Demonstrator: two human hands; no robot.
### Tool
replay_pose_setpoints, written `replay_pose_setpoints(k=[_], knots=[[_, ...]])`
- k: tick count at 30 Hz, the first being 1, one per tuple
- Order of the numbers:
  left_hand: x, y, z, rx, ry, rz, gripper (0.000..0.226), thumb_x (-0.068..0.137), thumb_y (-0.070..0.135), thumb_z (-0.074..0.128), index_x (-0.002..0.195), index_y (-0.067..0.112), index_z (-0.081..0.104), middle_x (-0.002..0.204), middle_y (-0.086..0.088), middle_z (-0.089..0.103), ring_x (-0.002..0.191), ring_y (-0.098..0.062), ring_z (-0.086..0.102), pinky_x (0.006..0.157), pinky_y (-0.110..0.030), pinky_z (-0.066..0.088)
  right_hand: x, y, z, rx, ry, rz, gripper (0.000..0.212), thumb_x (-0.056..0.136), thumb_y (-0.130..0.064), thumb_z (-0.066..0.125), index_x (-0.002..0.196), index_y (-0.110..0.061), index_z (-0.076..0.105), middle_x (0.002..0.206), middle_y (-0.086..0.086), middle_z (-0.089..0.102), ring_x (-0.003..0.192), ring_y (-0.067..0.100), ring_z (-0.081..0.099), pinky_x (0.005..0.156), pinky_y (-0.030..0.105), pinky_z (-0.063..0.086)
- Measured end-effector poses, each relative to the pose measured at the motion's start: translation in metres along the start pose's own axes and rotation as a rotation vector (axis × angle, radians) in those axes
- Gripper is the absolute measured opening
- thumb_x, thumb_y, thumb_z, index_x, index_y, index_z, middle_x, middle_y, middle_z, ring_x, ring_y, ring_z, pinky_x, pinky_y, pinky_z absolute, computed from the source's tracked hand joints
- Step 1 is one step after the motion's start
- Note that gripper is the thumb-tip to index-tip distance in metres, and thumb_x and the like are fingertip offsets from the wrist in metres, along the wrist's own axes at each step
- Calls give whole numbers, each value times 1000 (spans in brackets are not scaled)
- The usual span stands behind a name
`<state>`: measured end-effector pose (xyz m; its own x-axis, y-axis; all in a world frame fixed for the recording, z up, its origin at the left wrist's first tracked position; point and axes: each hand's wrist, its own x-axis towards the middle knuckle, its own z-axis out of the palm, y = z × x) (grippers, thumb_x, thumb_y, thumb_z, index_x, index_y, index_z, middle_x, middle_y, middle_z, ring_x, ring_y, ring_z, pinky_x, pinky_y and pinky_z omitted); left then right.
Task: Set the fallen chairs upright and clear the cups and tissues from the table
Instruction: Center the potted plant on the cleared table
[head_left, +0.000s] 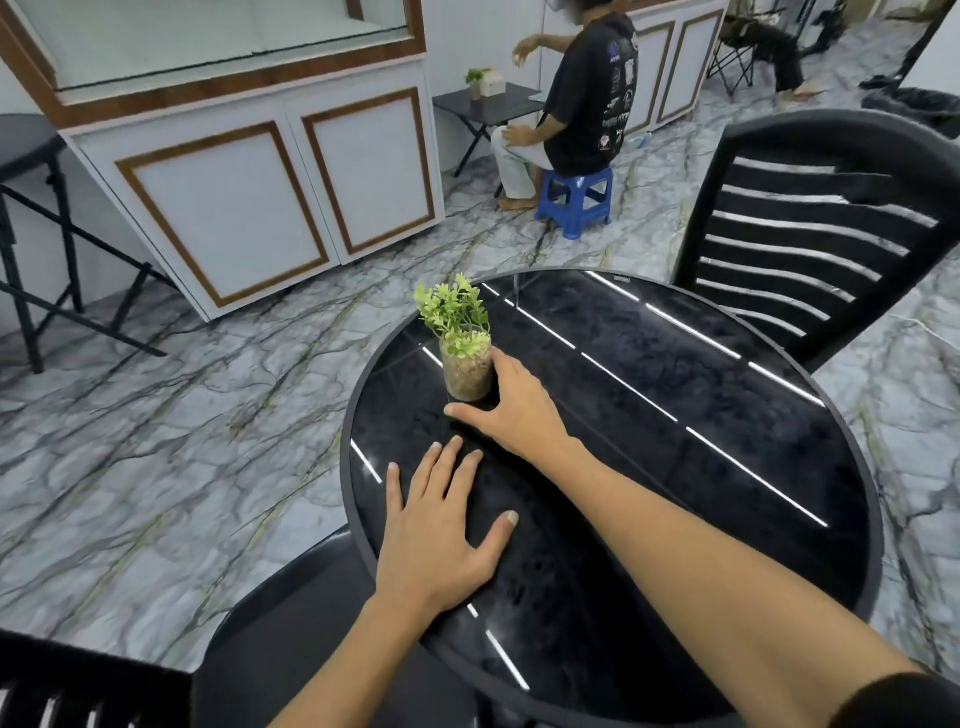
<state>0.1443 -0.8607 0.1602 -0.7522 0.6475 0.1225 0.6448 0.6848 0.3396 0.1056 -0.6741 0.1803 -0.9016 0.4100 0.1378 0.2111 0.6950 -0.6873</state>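
A round, glossy black table (675, 467) fills the middle of the head view. On its far left part stands a small potted plant (465, 371) with green leaves in a clear glass of pebbles. My right hand (514, 410) lies on the tabletop against the pot's right side, thumb stretched across in front of its base, fingers apart. My left hand (436, 530) rests flat on the table nearer to me, fingers spread, holding nothing. A black slatted chair (810, 234) stands upright at the table's far right. Another black chair (291, 613) is at the near left. I see no cups or tissues on this table.
A person sits on a blue stool (576, 195) at the back, beside a small black table (488, 106) with a plant and a tissue box. A white cabinet (234, 208) lines the left wall. A black folding table (31, 156) stands far left. Marbled floor surrounds the table.
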Motion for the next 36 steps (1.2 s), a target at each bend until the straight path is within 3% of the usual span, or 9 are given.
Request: replay_pose_setpoints(k=[18,27,36], knots=[[0,-2,1,0,8,-2,77,88,76,29,152,33,30,166,9,20,154,-12,7,124,-56,-1,-1,-11,9,-27,90,33,73,76,-62,74,128,-17,50,124,2,61,118,23,54,97,43,47],[1,-2,2,-1,-1,0,77,88,77,29,152,34,30,166,11,17,154,-10,6,124,-55,0,-6,-9,7,63,196,63,55,80,-50,75,120,-17,58,108,3,71,104,27,63,86,47,52],[0,0,-1,-21,-2,-8,77,88,78,30,152,37,30,165,12,19,154,-9,7,125,-53,-1,-39,34,-44,46,270,127,54,80,-54,74,120,-21,59,95,-4,72,87,18,66,77,37,53]])
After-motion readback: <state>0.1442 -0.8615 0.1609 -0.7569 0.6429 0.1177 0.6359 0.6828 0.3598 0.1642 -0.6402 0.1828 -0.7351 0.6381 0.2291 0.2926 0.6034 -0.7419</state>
